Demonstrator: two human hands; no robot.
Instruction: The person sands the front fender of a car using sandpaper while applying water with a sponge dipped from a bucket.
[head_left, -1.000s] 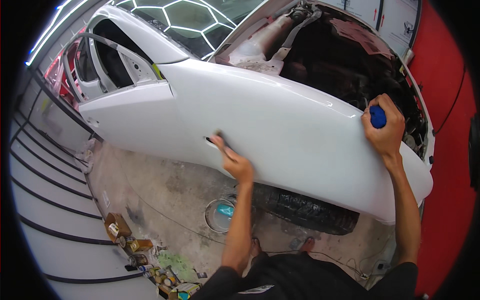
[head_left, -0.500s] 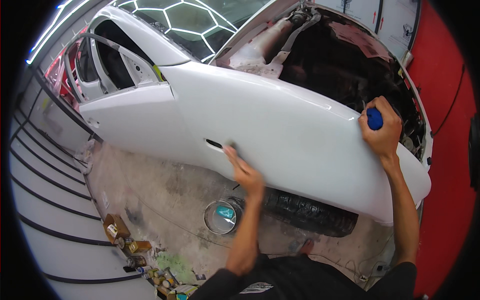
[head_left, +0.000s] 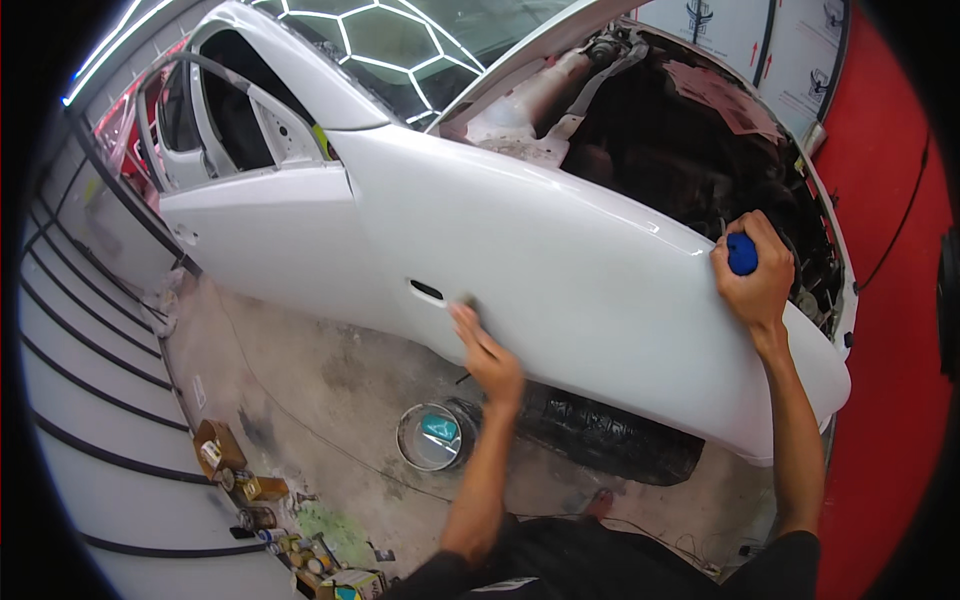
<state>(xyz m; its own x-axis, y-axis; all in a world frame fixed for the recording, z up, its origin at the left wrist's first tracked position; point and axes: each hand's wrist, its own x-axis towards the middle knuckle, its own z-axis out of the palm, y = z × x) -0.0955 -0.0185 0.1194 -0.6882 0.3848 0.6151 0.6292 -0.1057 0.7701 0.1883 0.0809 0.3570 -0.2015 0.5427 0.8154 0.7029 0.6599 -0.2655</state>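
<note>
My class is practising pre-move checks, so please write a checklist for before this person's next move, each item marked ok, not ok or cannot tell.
1. Blue wad held in right hand: ok.
2. Left hand touching fender: cannot tell, too blurred at the fingertip end.
3. Slot uncovered: ok.
4. Bucket upright: ok.
5. Engine bay closed: not ok, open.

Between the left hand [head_left: 490, 366] and right hand [head_left: 757, 283], the white fender [head_left: 580, 270] leaves an unobstructed sweep; a dark slot [head_left: 427, 289] interrupts it leftward of the left hand; below that hand, a bucket [head_left: 424, 459] and tyre [head_left: 620, 435] crowd passage.
</note>
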